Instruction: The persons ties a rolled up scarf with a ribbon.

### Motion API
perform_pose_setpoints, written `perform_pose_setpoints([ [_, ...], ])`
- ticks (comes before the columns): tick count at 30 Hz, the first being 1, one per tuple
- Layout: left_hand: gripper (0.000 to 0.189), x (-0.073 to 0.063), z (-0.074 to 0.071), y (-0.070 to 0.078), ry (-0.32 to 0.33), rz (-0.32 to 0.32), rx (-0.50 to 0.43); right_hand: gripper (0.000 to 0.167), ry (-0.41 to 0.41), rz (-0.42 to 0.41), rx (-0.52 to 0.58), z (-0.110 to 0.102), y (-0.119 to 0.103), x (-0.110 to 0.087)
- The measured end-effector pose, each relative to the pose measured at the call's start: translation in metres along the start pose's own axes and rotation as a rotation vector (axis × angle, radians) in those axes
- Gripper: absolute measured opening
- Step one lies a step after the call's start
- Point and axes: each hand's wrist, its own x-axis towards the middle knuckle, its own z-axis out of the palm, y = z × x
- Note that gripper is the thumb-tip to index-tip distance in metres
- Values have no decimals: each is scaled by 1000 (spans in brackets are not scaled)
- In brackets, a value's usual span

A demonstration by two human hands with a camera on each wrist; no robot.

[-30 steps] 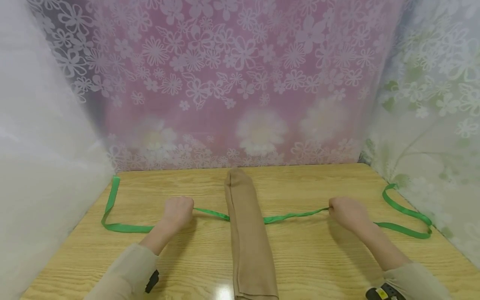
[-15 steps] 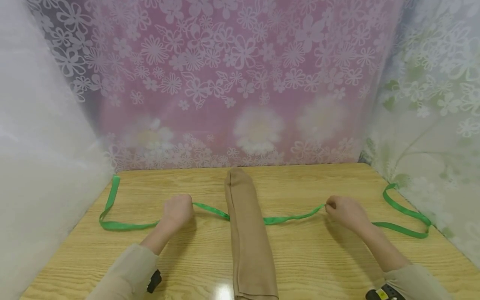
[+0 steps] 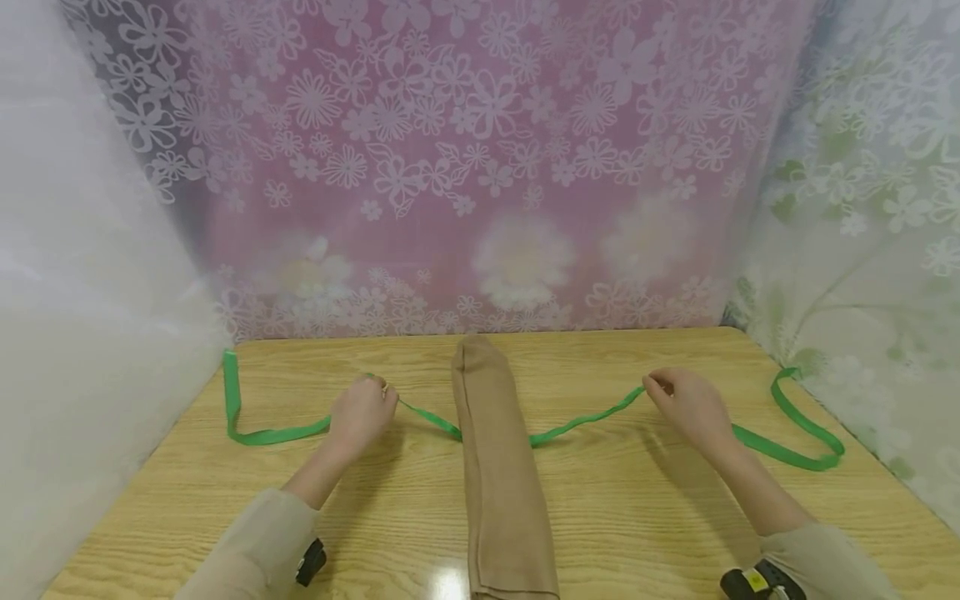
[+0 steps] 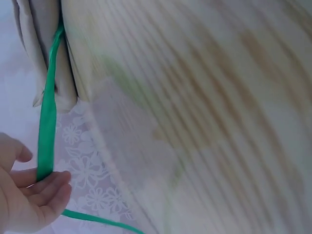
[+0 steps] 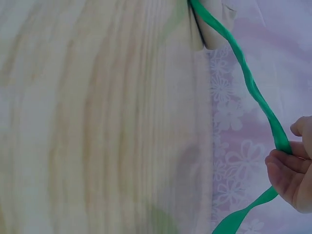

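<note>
A folded brown cloth (image 3: 504,479) lies lengthwise down the middle of the table. Beneath it passes a long green ribbon (image 3: 431,419), coming out on both sides. To the left of the cloth, my left hand (image 3: 363,414) holds the ribbon above the tabletop; the left wrist view shows curled fingers (image 4: 53,191) around it, with the thumb apart. My right hand (image 3: 690,410) holds the other side, raised off the table. In the right wrist view its fingers (image 5: 285,170) curl around the ribbon, thumb lifted away. Both spans slope down to the cloth's edges.
The ribbon's loose ends trail outward past each hand on the wooden table (image 3: 615,517). A pink floral curtain (image 3: 450,167) stands behind the table, with pale sheeting (image 3: 97,292) at the left and a floral sheet (image 3: 862,275) at the right.
Both hands have risen slightly, and the right has come a little inward. The ribbon between them hangs slacker, its spans steeper. Its trailing ends have shifted inward; the cloth stays in place.
</note>
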Motion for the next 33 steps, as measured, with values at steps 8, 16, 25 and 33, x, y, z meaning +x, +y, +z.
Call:
perform_pose_setpoints([
  [8,22,7,-1,6,174,28,-127,31,147,-30,80,0,-11,9],
  [16,17,10,-1,15,250,31,-242,29,212,-3,101,-2,-26,17],
  [25,13,12,2,27,369,155,-316,24,244,-75,117,-7,-42,26],
  [33,9,17,2,40,411,195,-396,22,203,4,228,-9,-56,31],
])
